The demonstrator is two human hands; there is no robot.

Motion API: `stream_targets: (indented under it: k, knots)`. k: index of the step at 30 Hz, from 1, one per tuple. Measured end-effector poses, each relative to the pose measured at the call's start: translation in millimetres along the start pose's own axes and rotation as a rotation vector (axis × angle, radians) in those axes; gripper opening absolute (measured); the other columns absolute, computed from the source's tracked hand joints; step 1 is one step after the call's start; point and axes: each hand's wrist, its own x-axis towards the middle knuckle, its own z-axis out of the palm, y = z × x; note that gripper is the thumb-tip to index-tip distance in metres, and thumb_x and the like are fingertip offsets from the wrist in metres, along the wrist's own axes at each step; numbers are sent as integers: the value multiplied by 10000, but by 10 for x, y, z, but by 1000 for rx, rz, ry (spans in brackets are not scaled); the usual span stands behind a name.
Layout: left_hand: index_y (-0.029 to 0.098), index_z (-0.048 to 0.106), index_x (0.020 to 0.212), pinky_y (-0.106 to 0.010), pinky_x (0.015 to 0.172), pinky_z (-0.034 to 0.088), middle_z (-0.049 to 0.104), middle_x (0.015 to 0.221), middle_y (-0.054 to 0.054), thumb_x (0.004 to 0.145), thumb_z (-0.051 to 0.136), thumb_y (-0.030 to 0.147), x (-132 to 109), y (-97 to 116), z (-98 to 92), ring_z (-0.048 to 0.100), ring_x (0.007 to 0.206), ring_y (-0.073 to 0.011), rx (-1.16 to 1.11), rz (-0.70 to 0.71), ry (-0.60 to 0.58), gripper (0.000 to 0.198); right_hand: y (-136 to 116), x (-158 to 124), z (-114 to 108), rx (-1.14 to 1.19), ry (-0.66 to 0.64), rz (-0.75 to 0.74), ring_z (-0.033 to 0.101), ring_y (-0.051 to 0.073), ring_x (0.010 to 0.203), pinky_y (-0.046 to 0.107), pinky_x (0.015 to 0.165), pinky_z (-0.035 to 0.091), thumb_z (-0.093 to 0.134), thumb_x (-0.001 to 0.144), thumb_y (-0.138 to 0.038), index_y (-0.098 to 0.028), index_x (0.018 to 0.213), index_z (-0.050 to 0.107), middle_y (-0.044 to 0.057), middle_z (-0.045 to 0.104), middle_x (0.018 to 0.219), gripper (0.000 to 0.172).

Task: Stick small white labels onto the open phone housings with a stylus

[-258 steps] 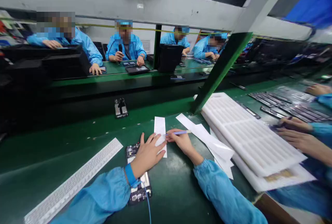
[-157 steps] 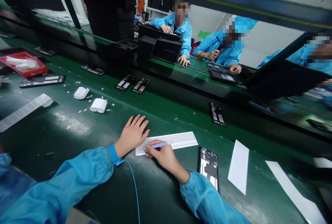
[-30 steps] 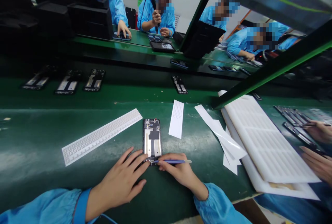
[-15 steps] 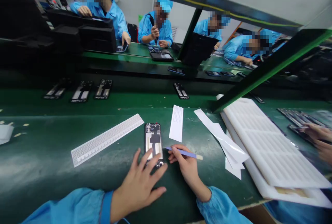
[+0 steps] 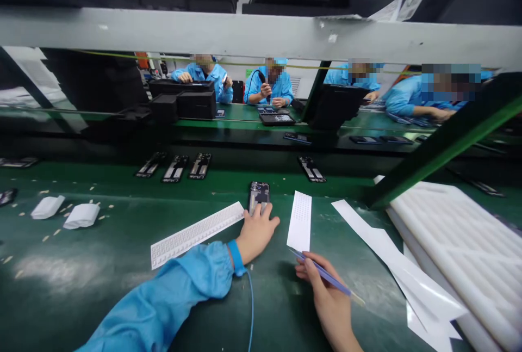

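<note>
My left hand (image 5: 256, 232), with fingers spread, lies over the lower end of a phone (image 5: 259, 193) whose back is off and inner parts show. That lower end is hidden under the fingers. My right hand (image 5: 326, 292) is closed around slim purple tweezers (image 5: 326, 276) with a pale rear end, held like a pen. Their thin tip points at the bottom edge of a white sticker sheet (image 5: 299, 221); whether it touches cannot be made out. Left of the phone lies a long sheet of small stickers (image 5: 196, 235).
White strips of backing paper (image 5: 399, 265) lie at the right beside a stack of white foam trays (image 5: 460, 221). More opened phones (image 5: 175, 168) lie along the back ledge. A green post (image 5: 436, 140) slants at right. Crumpled white packets (image 5: 81, 215) lie left. Co-workers (image 5: 269, 85) sit opposite.
My left hand and the phone have moved away from me, to the top ends of the sheets. My right hand with the tweezers has drawn back from the phone. The camera has tilted up.
</note>
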Motion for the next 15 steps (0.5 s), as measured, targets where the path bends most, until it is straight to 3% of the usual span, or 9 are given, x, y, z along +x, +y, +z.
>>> stream_targets:
  k: [4, 7, 11, 15]
  knots:
    - [269, 671, 1087, -524, 847, 480, 434, 1369, -93, 932, 539, 274, 678, -262, -5, 389, 1225, -346, -12, -99, -12, 203, -32, 32, 23, 0, -29, 0, 702, 239, 636, 330, 631, 611, 741, 699, -625, -166, 917, 722, 78, 735, 720, 509]
    - [273, 606, 1217, -501, 913, 475, 411, 1413, -68, 940, 553, 400, 999, -581, -108, 380, 1278, -324, -24, -180, -25, 309, -40, 64, 15, 2, -42, -8, 697, 239, 631, 326, 622, 609, 736, 700, -630, -162, 909, 722, 87, 737, 721, 512]
    - [217, 465, 1368, -560, 1012, 409, 371, 1465, -112, 931, 582, 408, 1060, -1190, -281, 410, 1292, -327, 25, -469, -32, 491, -58, 115, -30, 21, -7, -13, 704, 242, 654, 323, 634, 611, 738, 715, -610, -165, 930, 716, 94, 747, 755, 494]
    - [170, 524, 1291, -498, 943, 487, 522, 1316, -116, 933, 598, 364, 961, -1778, -367, 552, 1146, -270, 66, -739, -113, 414, -90, 153, -56, 52, 11, -40, 707, 239, 665, 315, 623, 609, 740, 735, -577, -172, 906, 716, 96, 750, 776, 440]
